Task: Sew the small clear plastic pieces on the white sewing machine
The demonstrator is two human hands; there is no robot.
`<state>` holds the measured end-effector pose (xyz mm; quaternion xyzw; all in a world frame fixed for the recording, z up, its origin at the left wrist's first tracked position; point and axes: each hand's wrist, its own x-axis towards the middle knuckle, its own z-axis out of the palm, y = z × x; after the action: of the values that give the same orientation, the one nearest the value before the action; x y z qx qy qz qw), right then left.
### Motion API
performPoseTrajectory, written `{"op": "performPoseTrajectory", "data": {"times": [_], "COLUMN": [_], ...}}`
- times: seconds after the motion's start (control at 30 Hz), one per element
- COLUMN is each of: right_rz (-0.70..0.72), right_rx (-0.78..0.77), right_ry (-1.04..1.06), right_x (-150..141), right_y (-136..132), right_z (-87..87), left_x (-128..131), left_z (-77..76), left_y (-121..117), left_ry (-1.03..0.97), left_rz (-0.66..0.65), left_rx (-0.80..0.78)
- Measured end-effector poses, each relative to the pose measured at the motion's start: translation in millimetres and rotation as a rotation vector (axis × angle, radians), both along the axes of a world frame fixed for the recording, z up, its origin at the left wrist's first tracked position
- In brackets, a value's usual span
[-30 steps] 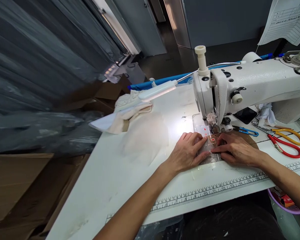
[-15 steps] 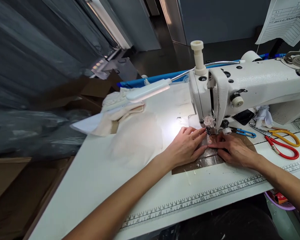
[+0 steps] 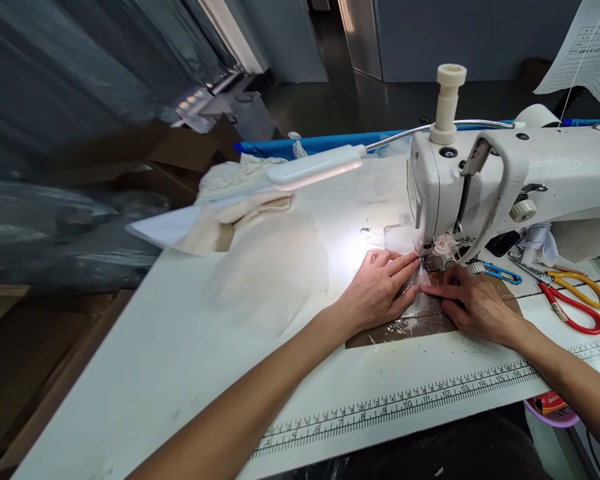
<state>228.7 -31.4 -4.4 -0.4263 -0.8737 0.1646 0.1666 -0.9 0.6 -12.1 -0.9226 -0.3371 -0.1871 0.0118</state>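
Observation:
My left hand [image 3: 383,287] lies flat on the sewing bed, its fingers stretched toward the presser foot [image 3: 425,257] of a white sewing machine [image 3: 485,177]. Close by on the right, my right hand [image 3: 473,300] has its index finger stretched out and its thumb apart, with the other fingers bent. A small sheer, pale fabric piece [image 3: 421,277] lies between the fingertips, partly hidden by them. I cannot tell its full shape. Beside the needle area hangs a pale ruffled flower-like piece [image 3: 445,245]. Under both hands is a shiny brown plate [image 3: 395,331].
Scissors with red and yellow handles [image 3: 575,300] and blue thread snips [image 3: 503,272] lie to the right. Pale fabric [image 3: 275,273] spreads left, under a lamp [image 3: 315,167]. A printed ruler [image 3: 380,413] runs along the front edge. Cardboard boxes [image 3: 180,160] stand at far left.
The view has shifted, so the machine head appears farther right. Both hands stay at the presser foot in nearly the same pose, with the fabric piece still between their fingertips.

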Motion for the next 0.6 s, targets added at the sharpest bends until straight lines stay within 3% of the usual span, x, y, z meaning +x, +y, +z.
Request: {"op": "performPoseTrajectory", "data": {"times": [0.6], "right_rz": [-0.013], "right_rx": [0.032], "right_ry": [0.032], "right_x": [-0.2], "right_y": [-0.4], "right_z": [-4.8], "left_x": [1.3], "left_z": [1.0], "left_y": [-1.6], "left_ry": [0.001], "left_rz": [0.026], "left_rx": [-0.042]}}
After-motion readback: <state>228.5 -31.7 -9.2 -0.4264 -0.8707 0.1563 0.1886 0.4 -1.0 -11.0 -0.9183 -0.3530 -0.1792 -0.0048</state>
